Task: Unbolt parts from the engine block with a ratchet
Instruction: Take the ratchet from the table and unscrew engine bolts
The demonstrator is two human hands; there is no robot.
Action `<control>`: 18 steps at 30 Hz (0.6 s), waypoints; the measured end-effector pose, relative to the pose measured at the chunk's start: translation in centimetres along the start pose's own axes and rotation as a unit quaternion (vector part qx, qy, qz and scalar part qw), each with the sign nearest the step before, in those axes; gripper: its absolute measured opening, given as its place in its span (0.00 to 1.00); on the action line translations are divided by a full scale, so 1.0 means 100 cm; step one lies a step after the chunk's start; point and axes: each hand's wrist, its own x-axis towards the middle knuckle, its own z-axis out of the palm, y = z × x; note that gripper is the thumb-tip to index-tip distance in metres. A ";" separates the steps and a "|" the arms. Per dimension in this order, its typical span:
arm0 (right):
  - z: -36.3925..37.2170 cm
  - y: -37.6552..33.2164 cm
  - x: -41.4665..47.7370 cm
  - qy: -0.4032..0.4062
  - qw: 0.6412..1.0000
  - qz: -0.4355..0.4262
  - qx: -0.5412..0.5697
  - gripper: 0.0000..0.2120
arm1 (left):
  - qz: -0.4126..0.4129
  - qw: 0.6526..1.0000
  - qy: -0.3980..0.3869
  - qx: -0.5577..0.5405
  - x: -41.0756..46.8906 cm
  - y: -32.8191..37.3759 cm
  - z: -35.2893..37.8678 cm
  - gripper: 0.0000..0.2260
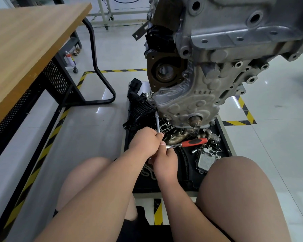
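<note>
Ratchet point(194, 142) and extension bar point(157, 123) at the lower left edge of the engine block point(208, 70).
Bar upright, top end against the block's cover, bottom end gripped in the curled left hand point(145, 140); right hand point(166, 159) just beneath, pinching the ratchet's steel shank, red handle pointing right over a black tray point(185, 173) of parts: brown manifold point(178, 137), grey cooler point(205, 160), chain point(150, 172). Plastic manifold point(140, 106) left of the block, wooden table point(24, 41) far left.

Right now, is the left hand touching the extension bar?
Touching. The head view shows the left hand with its fingers curled round the lower end of the extension bar.
</note>
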 end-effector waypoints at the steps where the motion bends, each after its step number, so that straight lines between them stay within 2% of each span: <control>1: -0.001 -0.001 0.000 -0.009 0.999 0.015 0.046 0.22 | 0.003 1.000 0.003 -0.001 0.000 0.001 0.000 0.20; 4: -0.001 -0.002 0.002 -0.057 0.977 0.070 0.193 0.25 | 0.013 1.000 0.004 -0.006 -0.001 0.002 0.000 0.21; 8: -0.001 -0.007 0.002 -0.127 0.924 0.160 0.323 0.26 | 0.013 1.000 0.007 -0.001 -0.002 0.002 0.000 0.20; 14: -0.006 -0.013 0.005 -0.156 0.863 0.241 0.416 0.23 | -0.002 1.000 -0.005 -0.030 -0.004 0.001 -0.001 0.19; 18: -0.004 -0.016 0.005 -0.188 0.806 0.268 0.493 0.26 | -0.015 0.997 -0.020 -0.070 -0.004 -0.001 0.000 0.18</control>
